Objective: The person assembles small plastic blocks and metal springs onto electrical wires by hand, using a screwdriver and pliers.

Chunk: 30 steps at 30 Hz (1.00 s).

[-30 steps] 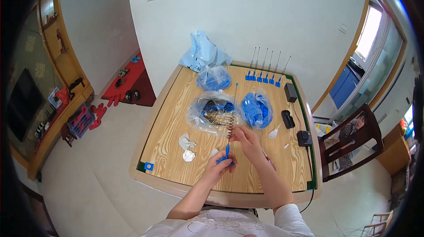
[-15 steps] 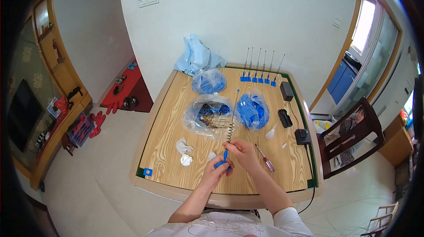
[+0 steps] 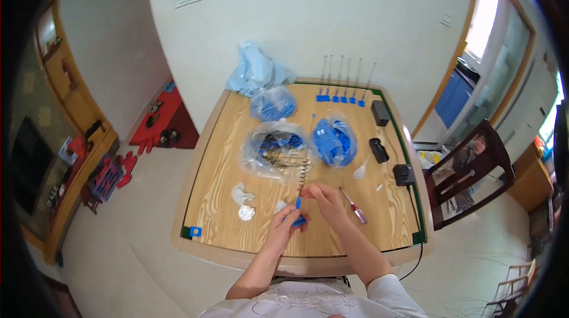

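Note:
My left hand is closed round the wide base of a blue plastic piece, whose narrow stem points away from me. Just beyond it, the thumb and fingers of my right hand pinch the lower end of a dark coil spring, where it meets the stem. The spring runs on into a thin rod with a small blue tip. My fingers cover the joint between spring and stem. Left of the rod lies an open clear bag of springs and blue parts.
Several finished-looking blue bases with spring rods stand along the far edge. Bags of blue parts lie nearer. A screwdriver, a white nozzle and black boxes are on the right; a blue square sits at the left corner.
The whole view has shifted slightly, so the table's things sit higher and a little left. Both hands keep their hold, with the right fingers turned a little at the joint.

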Each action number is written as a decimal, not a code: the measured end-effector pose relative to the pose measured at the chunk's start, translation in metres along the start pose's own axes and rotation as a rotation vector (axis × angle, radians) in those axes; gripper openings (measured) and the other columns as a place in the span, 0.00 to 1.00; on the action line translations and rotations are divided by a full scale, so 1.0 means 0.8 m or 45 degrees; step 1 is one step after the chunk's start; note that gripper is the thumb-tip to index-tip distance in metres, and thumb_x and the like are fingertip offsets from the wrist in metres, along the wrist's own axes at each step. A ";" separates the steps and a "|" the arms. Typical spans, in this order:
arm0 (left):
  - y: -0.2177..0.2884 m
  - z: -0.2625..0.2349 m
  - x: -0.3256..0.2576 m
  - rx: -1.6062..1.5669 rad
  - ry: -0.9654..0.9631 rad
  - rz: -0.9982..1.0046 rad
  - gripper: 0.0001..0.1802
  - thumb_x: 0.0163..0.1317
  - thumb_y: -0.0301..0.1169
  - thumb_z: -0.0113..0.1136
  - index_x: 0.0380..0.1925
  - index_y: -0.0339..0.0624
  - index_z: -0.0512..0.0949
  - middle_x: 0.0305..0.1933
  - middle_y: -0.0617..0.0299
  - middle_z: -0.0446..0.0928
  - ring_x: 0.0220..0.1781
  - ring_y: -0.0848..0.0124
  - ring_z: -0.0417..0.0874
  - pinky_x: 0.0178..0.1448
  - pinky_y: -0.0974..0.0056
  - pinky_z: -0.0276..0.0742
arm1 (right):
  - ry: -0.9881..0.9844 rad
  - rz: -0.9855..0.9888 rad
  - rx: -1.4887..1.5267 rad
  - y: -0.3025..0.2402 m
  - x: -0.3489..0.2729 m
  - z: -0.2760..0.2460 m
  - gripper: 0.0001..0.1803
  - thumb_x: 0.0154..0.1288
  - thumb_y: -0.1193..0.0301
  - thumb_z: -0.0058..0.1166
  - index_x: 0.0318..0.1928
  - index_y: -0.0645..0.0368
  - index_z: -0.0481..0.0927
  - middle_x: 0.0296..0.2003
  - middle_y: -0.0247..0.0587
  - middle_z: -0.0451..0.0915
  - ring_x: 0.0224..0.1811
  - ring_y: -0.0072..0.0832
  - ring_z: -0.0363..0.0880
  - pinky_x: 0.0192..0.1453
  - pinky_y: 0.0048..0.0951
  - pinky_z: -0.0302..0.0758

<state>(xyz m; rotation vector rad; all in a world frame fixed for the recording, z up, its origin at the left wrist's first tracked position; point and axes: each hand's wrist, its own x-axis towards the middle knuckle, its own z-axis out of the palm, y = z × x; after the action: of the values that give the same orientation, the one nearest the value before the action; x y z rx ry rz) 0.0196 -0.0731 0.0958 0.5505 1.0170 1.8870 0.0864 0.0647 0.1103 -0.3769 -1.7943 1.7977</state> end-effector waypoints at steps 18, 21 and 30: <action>-0.005 0.000 0.007 0.310 0.236 0.182 0.11 0.65 0.32 0.52 0.39 0.36 0.78 0.36 0.60 0.80 0.30 0.78 0.77 0.33 0.73 0.72 | 0.135 0.276 0.421 0.011 -0.018 -0.018 0.12 0.66 0.71 0.48 0.44 0.68 0.76 0.41 0.46 0.80 0.47 0.29 0.78 0.54 0.27 0.72; -0.008 -0.002 0.007 0.356 0.254 0.203 0.10 0.65 0.31 0.52 0.39 0.36 0.78 0.36 0.60 0.79 0.30 0.77 0.78 0.33 0.73 0.73 | 0.157 0.214 0.218 0.013 -0.017 -0.012 0.11 0.64 0.70 0.51 0.40 0.66 0.79 0.37 0.39 0.80 0.42 0.23 0.77 0.49 0.23 0.72; -0.006 -0.001 0.009 0.311 0.243 0.209 0.09 0.64 0.31 0.52 0.35 0.36 0.78 0.34 0.61 0.80 0.28 0.77 0.77 0.33 0.72 0.73 | -0.037 0.042 0.107 -0.001 -0.009 0.012 0.11 0.65 0.72 0.51 0.43 0.65 0.78 0.38 0.34 0.76 0.38 0.18 0.74 0.42 0.19 0.71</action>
<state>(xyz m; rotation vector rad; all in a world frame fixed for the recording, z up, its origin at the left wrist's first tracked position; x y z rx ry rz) 0.0180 -0.0660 0.0909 0.6188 1.3762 2.0012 0.0866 0.0526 0.1100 -0.3506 -1.7347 1.9037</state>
